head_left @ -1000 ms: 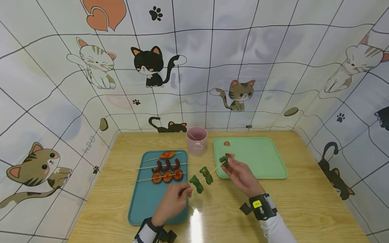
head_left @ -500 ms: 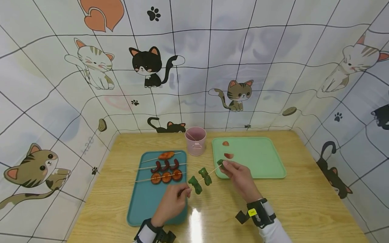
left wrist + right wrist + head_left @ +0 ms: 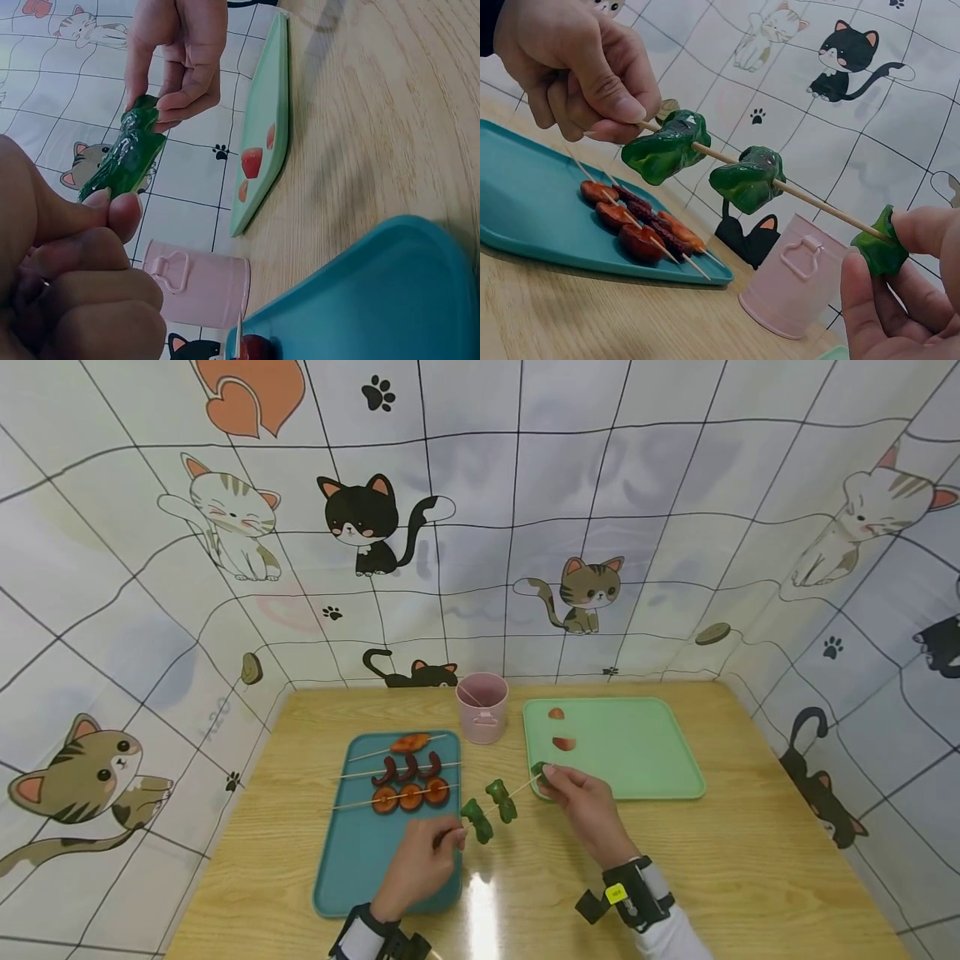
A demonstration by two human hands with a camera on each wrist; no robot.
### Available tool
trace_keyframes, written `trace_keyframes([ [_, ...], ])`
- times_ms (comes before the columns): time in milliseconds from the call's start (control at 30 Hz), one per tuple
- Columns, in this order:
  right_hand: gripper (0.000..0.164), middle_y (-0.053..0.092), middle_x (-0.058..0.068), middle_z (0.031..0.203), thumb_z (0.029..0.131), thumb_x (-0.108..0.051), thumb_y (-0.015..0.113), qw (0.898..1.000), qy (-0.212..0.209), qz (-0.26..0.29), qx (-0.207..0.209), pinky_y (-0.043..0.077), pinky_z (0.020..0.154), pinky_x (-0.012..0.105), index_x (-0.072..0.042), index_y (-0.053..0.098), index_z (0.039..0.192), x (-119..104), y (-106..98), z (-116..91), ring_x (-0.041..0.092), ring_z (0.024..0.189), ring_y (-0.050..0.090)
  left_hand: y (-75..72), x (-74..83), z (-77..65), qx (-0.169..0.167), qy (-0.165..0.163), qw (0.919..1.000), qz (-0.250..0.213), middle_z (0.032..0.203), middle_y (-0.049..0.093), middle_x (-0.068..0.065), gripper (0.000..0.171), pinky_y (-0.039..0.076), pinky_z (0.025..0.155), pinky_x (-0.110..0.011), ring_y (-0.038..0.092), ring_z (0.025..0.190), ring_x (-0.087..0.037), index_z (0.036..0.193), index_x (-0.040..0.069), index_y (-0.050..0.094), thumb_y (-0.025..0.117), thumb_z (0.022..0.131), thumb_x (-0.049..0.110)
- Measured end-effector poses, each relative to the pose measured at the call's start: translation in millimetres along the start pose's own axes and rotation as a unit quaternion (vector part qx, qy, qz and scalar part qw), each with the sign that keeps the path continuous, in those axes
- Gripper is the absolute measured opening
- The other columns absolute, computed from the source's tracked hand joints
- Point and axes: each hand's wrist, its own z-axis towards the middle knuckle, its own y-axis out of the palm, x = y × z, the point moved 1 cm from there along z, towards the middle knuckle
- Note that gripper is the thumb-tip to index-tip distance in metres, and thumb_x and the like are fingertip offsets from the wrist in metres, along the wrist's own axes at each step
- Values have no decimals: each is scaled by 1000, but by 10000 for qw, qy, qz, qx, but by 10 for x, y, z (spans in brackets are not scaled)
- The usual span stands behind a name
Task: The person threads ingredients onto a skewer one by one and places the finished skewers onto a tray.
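Note:
My left hand point(image 3: 423, 864) pinches one end of a thin wooden skewer point(image 3: 817, 204) between thumb and forefinger, above the right edge of the blue tray. Two glossy green pepper pieces point(image 3: 477, 821) are threaded on it near that hand, with a small gap between them. At the skewer's far end, my right hand point(image 3: 588, 814) pinches a third green piece point(image 3: 881, 247) with thumb and fingertips. The skewer runs into this piece, and its tip is hidden there. In the left wrist view the green pieces overlap in one line between both hands.
The blue tray point(image 3: 352, 868) on the left bears skewers with round brown pieces point(image 3: 411, 797), curled dark red pieces point(image 3: 407, 767) and an orange-brown piece point(image 3: 410, 743). A pink bucket point(image 3: 482, 718) holds a thin stick. Reddish pieces point(image 3: 564, 744) lie on the green tray point(image 3: 652, 752).
The right hand has moved left and slightly down, bringing its green piece nearer to the other two along the skewer. The left hand stays almost in place, gripping the skewer's end.

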Motion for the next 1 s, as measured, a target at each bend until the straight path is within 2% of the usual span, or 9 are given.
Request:
trace_keyframes([
  [167, 46, 64, 8, 127, 97, -27, 73, 9999, -30, -130, -16, 54, 101, 29, 6, 65, 128, 31, 10, -11, 14, 109, 71, 8, -23, -4, 28, -14, 10000, 67, 65, 57, -2, 34, 38, 58, -21, 32, 50, 1, 74, 19, 61, 55, 105, 7],
  [233, 44, 52, 13, 145, 97, -24, 72, 9997, -104, -28, -224, 52, 105, 35, 8, 65, 125, 63, 28, -28, 17, 128, 61, 18, -27, -3, 7, 23, 10000, 82, 64, 54, 4, 34, 39, 60, -21, 33, 51, 1, 74, 20, 60, 55, 106, 10],
  [267, 42, 50, 13, 145, 97, -23, 72, 9994, -151, 57, -301, 52, 105, 35, 10, 65, 123, 76, 43, -30, 19, 131, 58, 25, -24, 0, 15, 42, 10000, 87, 64, 52, 6, 34, 40, 60, -22, 34, 52, 1, 73, 19, 60, 55, 106, 9],
  [400, 36, 51, 8, 135, 97, -21, 72, 9984, -246, 272, -434, 53, 105, 35, 10, 65, 115, 100, 105, -33, 18, 128, 58, 71, -30, 31, 134, 130, 9998, 98, 64, 51, 9, 34, 40, 58, -21, 36, 52, 1, 74, 20, 60, 56, 104, 7],
  [467, 34, 57, 4, 116, 97, -21, 73, 9989, -244, 267, -282, 55, 100, 30, 8, 66, 114, 90, 132, -11, 16, 109, 67, 78, -35, 45, 221, 113, 9997, 90, 62, 51, 8, 34, 38, 55, -21, 35, 50, 1, 74, 20, 61, 57, 104, 5],
  [600, 31, 63, 9, 120, 97, -20, 73, 9992, -244, 212, -239, 56, 98, 31, 6, 66, 114, 76, 150, 3, 16, 105, 70, 49, -60, 46, 220, -3, 9997, 76, 60, 52, 8, 32, 34, 50, -19, 34, 47, 1, 76, 21, 65, 57, 105, 8],
  [767, 33, 63, 11, 122, 97, -21, 73, 9987, -389, -25, -339, 57, 97, 32, 7, 65, 113, 51, 169, -8, 17, 104, 71, -27, -105, 41, 139, -64, 9999, 64, 59, 48, 7, 20, 30, 49, -18, 33, 47, 0, 92, 20, 67, 57, 105, 9],
  [867, 38, 66, 14, 125, 96, -24, 75, 9973, -487, -360, -415, 57, 97, 33, 6, 65, 117, 40, 185, -24, 20, 106, 72, -78, -138, 43, 215, 40, 9997, 77, 60, 49, 6, 18, 29, 49, -18, 33, 48, 1, 95, 19, 65, 56, 105, 7],
  [1000, 39, 66, 17, 128, 96, -29, 74, 9935, -553, -806, -580, 56, 98, 32, 1, 67, 120, 25, 228, -70, 23, 109, 73, -151, -210, 36, 568, 368, 9974, 233, 64, 57, 6, 22, 31, 51, -17, 34, 49, 3, 91, 22, 67, 60, 102, 4],
])
